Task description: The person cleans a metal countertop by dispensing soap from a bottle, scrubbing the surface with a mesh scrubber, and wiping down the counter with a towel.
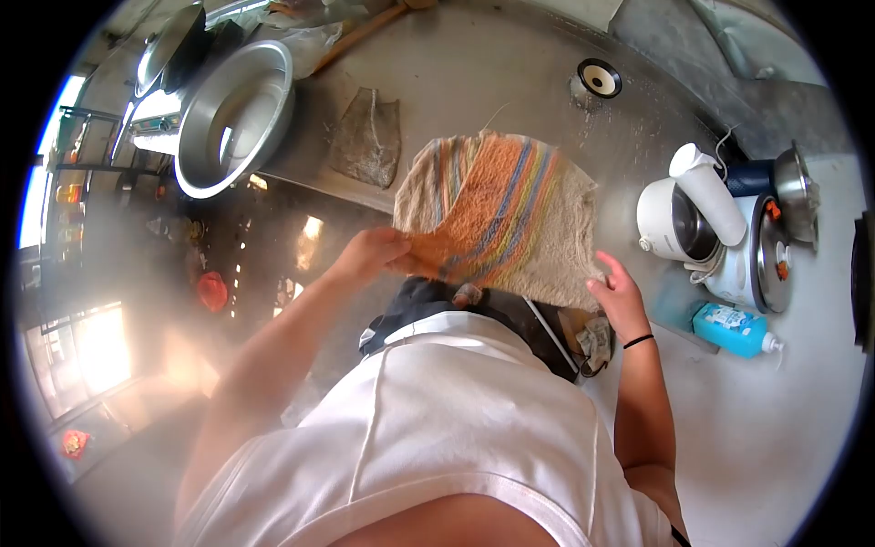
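Note:
A striped towel (497,196) in beige, orange, blue and yellow is spread between my two hands in front of my waist. My left hand (369,253) is closed on its lower left corner, where the cloth is gathered and a little blurred. At the lower right edge, my right hand (622,296) pinches the towel between thumb and fingers, with a black band on the wrist. Behind the towel lies the grey counter (447,77), and a worn, greyish cloth (367,137) rests on it to the left.
A large metal basin (273,123) stands at the counter's left, near a lidded pan (173,46). A round black-rimmed object (599,78) sits at the back. To the right are a white pot (661,214), a rice cooker (738,264) and a blue pump bottle (734,328).

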`<state>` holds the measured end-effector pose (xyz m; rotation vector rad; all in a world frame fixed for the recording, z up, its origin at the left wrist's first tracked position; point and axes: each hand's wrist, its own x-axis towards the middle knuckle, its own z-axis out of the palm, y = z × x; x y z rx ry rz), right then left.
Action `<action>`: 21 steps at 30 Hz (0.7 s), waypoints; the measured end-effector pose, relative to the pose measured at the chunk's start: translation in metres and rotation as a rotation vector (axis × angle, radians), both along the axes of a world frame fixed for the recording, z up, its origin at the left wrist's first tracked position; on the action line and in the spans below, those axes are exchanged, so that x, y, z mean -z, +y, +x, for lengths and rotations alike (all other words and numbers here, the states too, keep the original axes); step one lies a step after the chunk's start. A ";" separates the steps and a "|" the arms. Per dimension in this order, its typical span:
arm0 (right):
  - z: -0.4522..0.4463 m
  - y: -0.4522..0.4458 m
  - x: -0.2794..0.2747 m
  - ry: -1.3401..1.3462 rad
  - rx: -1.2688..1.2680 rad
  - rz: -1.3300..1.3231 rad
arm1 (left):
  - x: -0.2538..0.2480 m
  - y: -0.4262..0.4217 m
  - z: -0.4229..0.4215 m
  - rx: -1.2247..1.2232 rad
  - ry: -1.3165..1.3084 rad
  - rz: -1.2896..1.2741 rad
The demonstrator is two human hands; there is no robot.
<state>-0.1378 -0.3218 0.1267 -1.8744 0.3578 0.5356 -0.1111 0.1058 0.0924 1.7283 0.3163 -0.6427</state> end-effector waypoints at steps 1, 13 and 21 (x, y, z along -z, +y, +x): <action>-0.002 -0.004 0.002 0.046 -0.045 -0.030 | 0.008 0.006 -0.006 -0.014 0.098 -0.050; 0.101 -0.013 0.000 -0.617 -0.038 -0.556 | -0.020 -0.066 0.122 0.192 -0.915 0.888; 0.019 -0.055 0.082 -0.721 -0.256 -0.641 | 0.051 -0.130 0.119 0.810 -1.242 0.837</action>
